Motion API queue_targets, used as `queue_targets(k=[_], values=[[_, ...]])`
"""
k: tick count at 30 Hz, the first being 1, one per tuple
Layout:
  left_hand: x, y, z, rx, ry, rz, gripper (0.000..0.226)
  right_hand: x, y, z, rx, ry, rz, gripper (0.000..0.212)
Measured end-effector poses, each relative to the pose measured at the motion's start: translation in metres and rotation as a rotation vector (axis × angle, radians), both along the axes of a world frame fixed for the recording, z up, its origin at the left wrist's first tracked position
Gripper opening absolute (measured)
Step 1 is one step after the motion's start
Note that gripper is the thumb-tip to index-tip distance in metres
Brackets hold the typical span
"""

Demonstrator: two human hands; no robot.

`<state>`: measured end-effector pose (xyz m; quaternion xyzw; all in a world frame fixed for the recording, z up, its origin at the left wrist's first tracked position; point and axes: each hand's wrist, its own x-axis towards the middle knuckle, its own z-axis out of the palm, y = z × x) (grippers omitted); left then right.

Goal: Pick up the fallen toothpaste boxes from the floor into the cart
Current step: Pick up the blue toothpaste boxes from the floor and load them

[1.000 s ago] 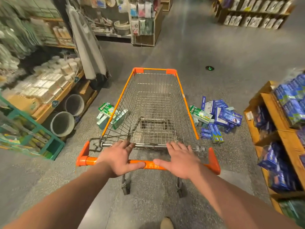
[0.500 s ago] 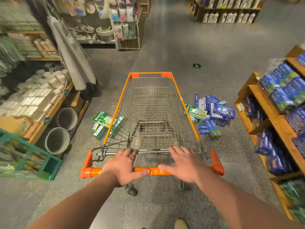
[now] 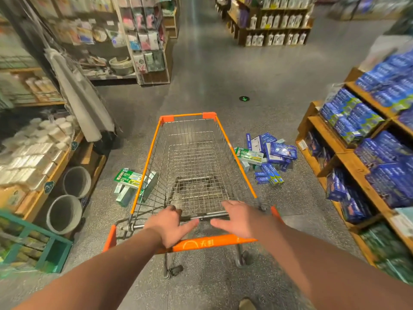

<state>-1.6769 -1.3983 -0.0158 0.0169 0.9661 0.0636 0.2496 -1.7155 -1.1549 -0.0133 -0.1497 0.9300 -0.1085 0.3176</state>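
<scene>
An empty wire cart with orange trim stands in the aisle in front of me. Its orange handle shows below my hands. My left hand and my right hand reach past the handle over the cart's rear wire bar, thumbs spread toward each other, holding no box. Several green toothpaste boxes lie on the floor against the cart's left side. A pile of blue and green toothpaste boxes lies on the floor to the cart's right.
Wooden shelves stacked with blue boxes line the right. On the left a wooden shelf carries white goods, with two grey buckets under it and a green crate nearer me. The grey floor runs on ahead.
The view has tilted up and the cart sits a little farther forward. Both hands have slid forward off the orange handle toward the rear wire bar.
</scene>
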Motion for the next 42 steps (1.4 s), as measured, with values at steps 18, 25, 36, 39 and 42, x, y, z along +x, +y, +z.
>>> queue_targets(k=[18,25,36,39,42], values=[[-0.183,0.259,0.034,0.092,0.167,-0.371,0.091,-0.097,0.251,0.034,-0.062,0.306,-0.333,0.061],[-0.274,0.385,0.018,0.093,0.156,-0.312,0.084,-0.218,0.388,0.035,-0.031,0.309,-0.297,0.047],[-0.439,0.450,-0.031,0.089,0.051,-0.165,0.072,-0.422,0.456,-0.018,0.024,0.238,-0.172,0.041],[-0.511,0.463,-0.061,0.102,0.017,-0.182,0.069,-0.485,0.461,-0.049,0.050,0.234,-0.149,0.043],[-0.591,0.479,-0.100,0.087,0.000,-0.237,0.079,-0.552,0.468,-0.088,0.049,0.178,-0.179,0.045]])
